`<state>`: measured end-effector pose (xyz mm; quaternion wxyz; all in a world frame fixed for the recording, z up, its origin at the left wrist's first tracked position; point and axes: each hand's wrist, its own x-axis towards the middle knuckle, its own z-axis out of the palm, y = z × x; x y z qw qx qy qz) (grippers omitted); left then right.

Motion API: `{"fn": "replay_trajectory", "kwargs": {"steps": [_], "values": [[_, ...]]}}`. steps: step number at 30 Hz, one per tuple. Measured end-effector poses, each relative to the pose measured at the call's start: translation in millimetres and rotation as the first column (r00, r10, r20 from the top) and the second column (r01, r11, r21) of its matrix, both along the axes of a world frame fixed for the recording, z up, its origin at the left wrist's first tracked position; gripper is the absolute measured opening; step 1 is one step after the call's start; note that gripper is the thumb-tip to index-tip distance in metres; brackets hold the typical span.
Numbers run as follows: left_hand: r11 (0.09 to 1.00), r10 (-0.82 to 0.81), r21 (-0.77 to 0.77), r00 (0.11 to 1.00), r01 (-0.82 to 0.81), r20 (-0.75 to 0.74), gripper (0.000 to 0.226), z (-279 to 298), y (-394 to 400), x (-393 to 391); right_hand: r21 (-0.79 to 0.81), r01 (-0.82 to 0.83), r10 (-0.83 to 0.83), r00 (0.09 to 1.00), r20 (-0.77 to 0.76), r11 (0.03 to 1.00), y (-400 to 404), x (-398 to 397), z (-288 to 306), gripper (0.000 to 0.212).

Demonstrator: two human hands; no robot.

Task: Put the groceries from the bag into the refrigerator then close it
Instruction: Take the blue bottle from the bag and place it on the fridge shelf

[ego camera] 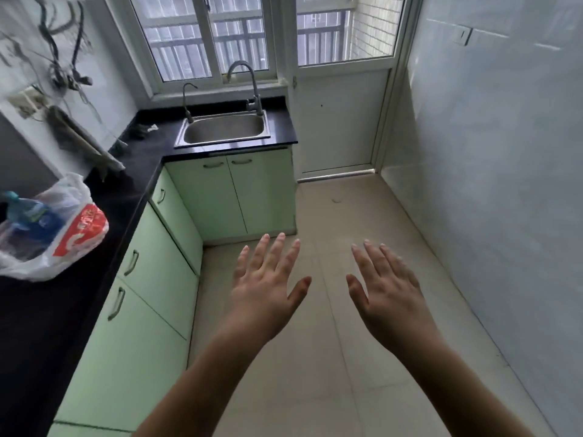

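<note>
1. both hands empty, fingers spread: left hand [265, 288], right hand [389, 288], over the floor.
2. bag [53, 228] on counter [132, 184], far left of us; left hand nearer.
3. fridge not in view.

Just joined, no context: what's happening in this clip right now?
Nothing is being handled yet. The person's left hand and right hand are both held out empty over the beige tiled floor, fingers spread. The white and red plastic grocery bag, with a blue-labelled bottle inside, sits untouched on the black countertop to the left. No refrigerator is in view.
</note>
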<state>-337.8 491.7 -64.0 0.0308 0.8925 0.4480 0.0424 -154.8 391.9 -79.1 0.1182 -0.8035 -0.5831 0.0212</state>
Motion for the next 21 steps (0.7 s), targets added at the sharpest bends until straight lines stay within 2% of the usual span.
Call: {"fn": "replay_trajectory", "kwargs": {"steps": [6, 10, 14, 21], "values": [[0.977, 0.214, 0.012, 0.977, -0.214, -0.014, 0.072, 1, -1, -25, 0.007, -0.238, 0.238, 0.971, -0.029, 0.971, 41, -10, 7, 0.066], [0.935, 0.353, 0.034, 0.935, -0.352, -0.030, 0.074, 1, -2, -61, 0.025, -0.382, 0.382, 0.924, -0.030, 0.924, 70, -36, 16, 0.075], [0.882, 0.471, 0.043, 0.881, -0.470, -0.026, 0.079, 7, -1, -98, 0.054, -0.477, 0.478, 0.878, -0.012, 0.877, 96, -67, 23, 0.074], [0.797, 0.600, 0.081, 0.800, -0.598, 0.003, 0.073, 12, 18, -166, 0.057, -0.605, 0.605, 0.796, 0.022, 0.794, 145, -132, 31, 0.069]]}}
